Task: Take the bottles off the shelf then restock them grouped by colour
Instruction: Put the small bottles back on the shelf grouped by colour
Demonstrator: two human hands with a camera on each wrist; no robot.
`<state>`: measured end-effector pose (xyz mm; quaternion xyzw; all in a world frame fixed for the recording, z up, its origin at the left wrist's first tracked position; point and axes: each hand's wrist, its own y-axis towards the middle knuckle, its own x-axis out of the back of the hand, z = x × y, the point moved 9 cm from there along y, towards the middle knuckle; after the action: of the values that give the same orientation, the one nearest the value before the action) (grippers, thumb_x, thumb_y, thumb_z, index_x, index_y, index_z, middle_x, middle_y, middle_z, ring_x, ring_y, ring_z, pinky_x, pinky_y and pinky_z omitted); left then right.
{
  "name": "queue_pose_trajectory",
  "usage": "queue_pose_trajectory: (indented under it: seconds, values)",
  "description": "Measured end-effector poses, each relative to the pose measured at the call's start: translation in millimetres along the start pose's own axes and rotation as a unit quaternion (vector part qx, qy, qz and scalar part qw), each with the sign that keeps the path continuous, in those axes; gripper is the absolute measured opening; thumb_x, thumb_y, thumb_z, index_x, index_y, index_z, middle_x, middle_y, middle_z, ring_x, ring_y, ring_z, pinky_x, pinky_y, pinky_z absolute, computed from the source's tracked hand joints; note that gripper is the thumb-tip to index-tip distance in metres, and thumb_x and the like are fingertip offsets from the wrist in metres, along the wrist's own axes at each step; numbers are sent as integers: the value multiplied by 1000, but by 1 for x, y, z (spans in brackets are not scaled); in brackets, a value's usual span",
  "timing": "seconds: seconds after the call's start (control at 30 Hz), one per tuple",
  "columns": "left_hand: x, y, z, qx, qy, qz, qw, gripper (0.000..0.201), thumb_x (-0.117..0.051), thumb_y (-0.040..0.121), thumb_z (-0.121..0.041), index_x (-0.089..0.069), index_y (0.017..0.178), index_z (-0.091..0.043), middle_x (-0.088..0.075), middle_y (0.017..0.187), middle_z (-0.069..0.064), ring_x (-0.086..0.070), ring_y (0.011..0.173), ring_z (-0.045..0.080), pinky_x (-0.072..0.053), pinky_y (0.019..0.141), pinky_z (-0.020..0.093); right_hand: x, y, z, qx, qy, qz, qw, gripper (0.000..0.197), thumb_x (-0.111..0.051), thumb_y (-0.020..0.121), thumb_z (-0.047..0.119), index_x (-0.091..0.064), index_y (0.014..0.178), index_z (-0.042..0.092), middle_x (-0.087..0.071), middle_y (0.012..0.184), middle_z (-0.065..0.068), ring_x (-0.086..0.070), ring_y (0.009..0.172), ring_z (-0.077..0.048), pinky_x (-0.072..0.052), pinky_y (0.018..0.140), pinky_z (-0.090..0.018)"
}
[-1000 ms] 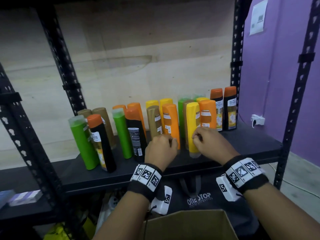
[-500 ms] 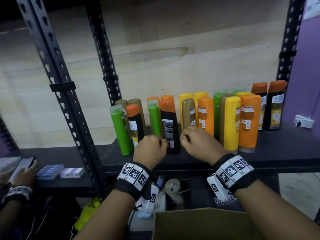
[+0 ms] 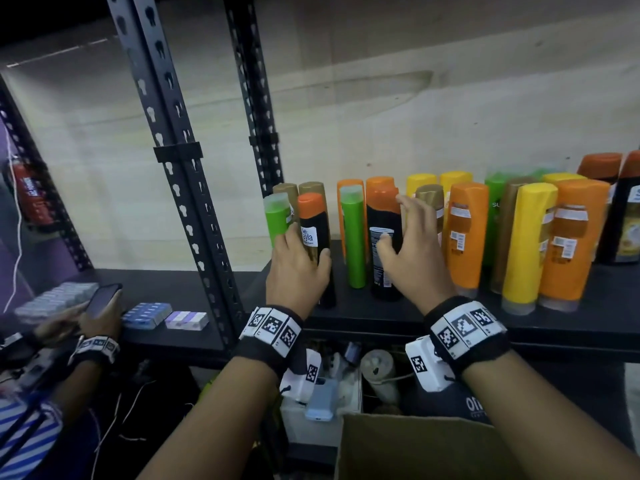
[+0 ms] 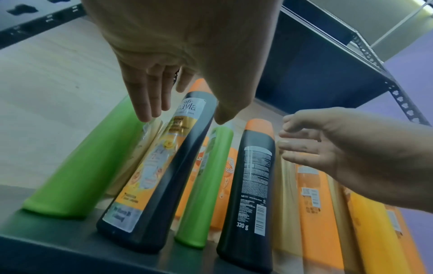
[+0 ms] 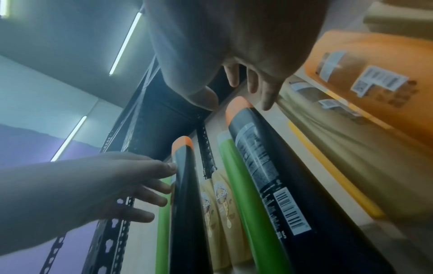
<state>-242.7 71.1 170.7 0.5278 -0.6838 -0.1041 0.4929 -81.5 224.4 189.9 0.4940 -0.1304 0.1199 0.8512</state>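
Many bottles in green, orange, yellow, gold and black stand mixed on the black shelf [image 3: 381, 317]. My left hand [image 3: 304, 244] [image 4: 185, 116] straddles a black bottle with an orange cap [image 3: 310, 206] [image 4: 164, 176]; the thumb is on the bottle's right and the straight fingers on its left, beside a green bottle [image 3: 277, 216]. My right hand [image 3: 394, 223] [image 5: 234, 103] is spread around a second black orange-capped bottle [image 3: 381, 271] [image 4: 250, 176] [image 5: 269, 166], thumb in front and fingers at its right side. Neither hand grips. A green bottle [image 3: 353, 237] stands between the two black ones.
Orange [image 3: 465, 237] and yellow [image 3: 526, 244] bottles crowd the shelf to the right. A slotted rack upright [image 3: 180, 168] stands just left of the bottles. An open cardboard box [image 3: 415, 445] sits below me. At far left another person's hand holds a phone [image 3: 100, 303] near small boxes [image 3: 149, 315].
Both hands moved left along the shelf, from the orange and yellow bottles to the two black ones, and opened from fists into spread fingers around them. A person's hand with a phone came into view.
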Motion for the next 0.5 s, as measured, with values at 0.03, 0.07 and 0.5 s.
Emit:
queue_pose_trajectory:
  seconds: [0.03,0.07,0.5]
  values:
    - [-4,3,3,8,-12,8,1000,75,-66,94,-38,-33,153,-7,-48,141,15,-49,129,34,-46,101,46,-3,3,-4,-7,19,-3,1000,66,-61,93,23,-33,153,19,-36,154,-3,-39,140,-15,-30,106,-18]
    - [-9,6,5,15,-24,16,999,81,-66,94,-41,-28,157,-9,-45,146,15,-47,133,34,-45,104,46,-6,5,-9,-16,33,-4,999,69,-60,94,23,-29,155,20,-35,156,-2,-38,142,-14,-30,107,-18]
    - [-46,21,30,39,-157,21,987,68,-73,92,-34,-40,148,-13,-58,140,4,-54,128,23,-40,97,25,-63,-11,-66,-136,29,114,984,66,-60,100,34,-28,156,20,-62,137,-6,-62,119,-28,-43,88,-27]
